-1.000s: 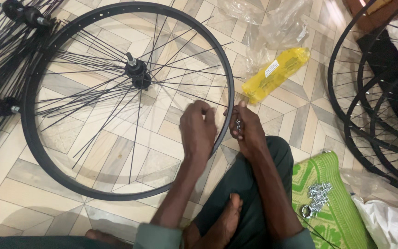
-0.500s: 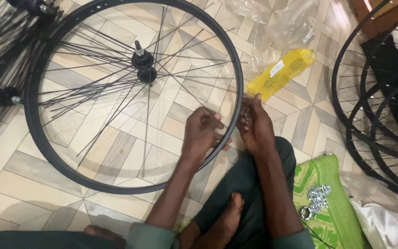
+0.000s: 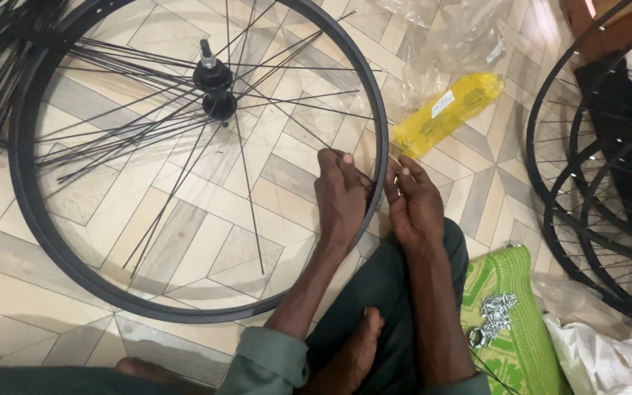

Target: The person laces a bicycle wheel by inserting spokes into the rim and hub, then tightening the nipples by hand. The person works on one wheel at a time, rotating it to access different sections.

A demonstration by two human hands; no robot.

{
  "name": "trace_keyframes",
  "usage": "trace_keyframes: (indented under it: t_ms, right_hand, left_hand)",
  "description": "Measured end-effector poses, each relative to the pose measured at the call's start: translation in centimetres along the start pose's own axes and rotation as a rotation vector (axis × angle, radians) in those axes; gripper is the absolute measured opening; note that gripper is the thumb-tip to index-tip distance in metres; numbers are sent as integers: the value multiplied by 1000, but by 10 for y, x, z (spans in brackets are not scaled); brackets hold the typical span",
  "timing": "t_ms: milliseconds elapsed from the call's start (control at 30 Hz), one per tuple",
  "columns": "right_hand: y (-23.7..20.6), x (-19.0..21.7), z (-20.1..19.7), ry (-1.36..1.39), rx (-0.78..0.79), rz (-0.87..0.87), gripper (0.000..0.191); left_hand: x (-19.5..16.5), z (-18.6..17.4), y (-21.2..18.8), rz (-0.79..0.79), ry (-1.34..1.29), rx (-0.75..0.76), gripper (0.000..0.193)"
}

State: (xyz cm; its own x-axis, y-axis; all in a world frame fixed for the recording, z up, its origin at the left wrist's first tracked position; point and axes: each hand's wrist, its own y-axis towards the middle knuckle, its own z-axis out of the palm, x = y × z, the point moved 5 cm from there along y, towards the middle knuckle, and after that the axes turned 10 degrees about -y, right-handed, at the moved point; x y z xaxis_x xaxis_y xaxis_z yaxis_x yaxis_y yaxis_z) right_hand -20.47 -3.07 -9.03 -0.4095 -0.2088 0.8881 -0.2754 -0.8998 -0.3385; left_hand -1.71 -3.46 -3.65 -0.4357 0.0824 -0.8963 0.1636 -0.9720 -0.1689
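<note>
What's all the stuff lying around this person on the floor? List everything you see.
wheel rim: one, black, on the floor, left and centre
hub: one, black, inside the rim, spokes fanning out
yellow packet: one, on the floor by clear plastic wrap
finished wheels: several, black, stacked at right
green mat: one, lower right
metal nipples: a silver pile, on the mat
left hand: holds a spoke at the rim
right hand: at the rim's outer edge
</note>
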Motion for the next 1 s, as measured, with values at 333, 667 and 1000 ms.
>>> trace_keyframes:
  t_ms: [333, 667, 1000]
  right_hand:
    - [-11, 5, 14, -50, -28, -3, 34]
    - [-35, 15, 27, -279, 63, -117, 17]
    - [-48, 24, 19, -170, 52, -84, 15]
  left_hand:
    - [-8, -3, 8, -113, -60, 43, 26]
    - [-13, -4, 15, -366, -314, 188, 26]
    - [-17, 2, 11, -362, -194, 142, 30]
